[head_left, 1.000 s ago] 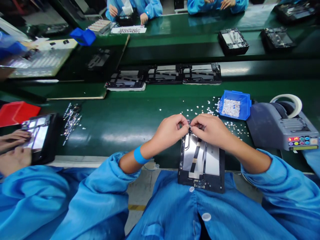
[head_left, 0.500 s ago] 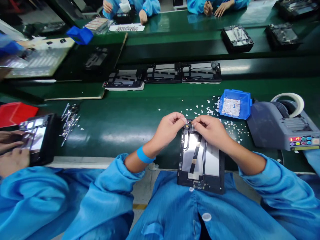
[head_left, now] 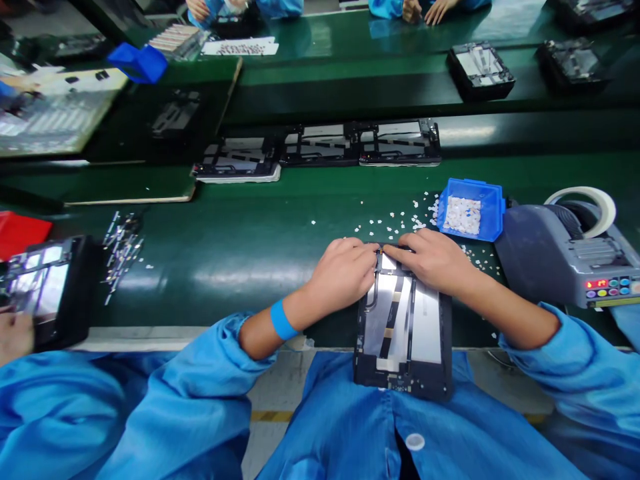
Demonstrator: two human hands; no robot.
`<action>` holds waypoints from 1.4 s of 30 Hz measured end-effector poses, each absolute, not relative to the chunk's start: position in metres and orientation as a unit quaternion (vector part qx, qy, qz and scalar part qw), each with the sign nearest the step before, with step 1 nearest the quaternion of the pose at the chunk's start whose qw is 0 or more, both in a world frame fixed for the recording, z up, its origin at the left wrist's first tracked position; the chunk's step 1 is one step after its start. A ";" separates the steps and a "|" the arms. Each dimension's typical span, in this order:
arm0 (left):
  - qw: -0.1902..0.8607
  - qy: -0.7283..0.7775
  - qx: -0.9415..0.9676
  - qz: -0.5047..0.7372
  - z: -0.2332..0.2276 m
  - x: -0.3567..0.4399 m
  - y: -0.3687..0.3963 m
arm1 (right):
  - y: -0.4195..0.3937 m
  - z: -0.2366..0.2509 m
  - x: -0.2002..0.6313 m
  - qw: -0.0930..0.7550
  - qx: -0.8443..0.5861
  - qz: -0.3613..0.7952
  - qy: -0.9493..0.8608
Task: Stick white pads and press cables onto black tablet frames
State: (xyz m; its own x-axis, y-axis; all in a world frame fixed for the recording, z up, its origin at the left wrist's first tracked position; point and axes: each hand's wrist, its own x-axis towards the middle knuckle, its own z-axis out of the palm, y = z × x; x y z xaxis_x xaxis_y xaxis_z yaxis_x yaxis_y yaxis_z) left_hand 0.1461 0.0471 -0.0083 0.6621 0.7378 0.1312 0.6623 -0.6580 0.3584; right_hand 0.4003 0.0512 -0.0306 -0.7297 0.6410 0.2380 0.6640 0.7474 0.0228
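At centre frame, the bare left hand and right hand contacted the upper end of a flat black rectangular unit with exposed silver panels. Right of centre, a blue open-topped plastic box held small white flakes. A grey tape dispenser with a white roll occupied the right edge.

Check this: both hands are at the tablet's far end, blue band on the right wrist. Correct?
Wrong side: the head view shows the blue band on the left wrist. Left hand and right hand are at the far end of the tablet.
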 end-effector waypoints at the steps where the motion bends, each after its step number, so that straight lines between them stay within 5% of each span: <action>1: 0.136 0.382 0.904 0.133 -0.009 0.146 0.046 | 0.051 -0.031 0.401 0.103 -0.349 -0.056 -0.930; 8: 0.154 0.383 0.900 0.141 -0.007 0.145 0.044 | 0.053 -0.027 0.399 0.066 -0.338 -0.077 -0.936; 17: 0.361 0.501 0.735 0.281 -0.023 0.155 0.063 | 0.058 -0.024 0.400 0.081 -0.332 -0.056 -0.938; 42: 0.276 0.530 0.759 0.261 -0.034 0.170 0.065 | 0.058 -0.030 0.401 0.117 -0.346 -0.023 -0.931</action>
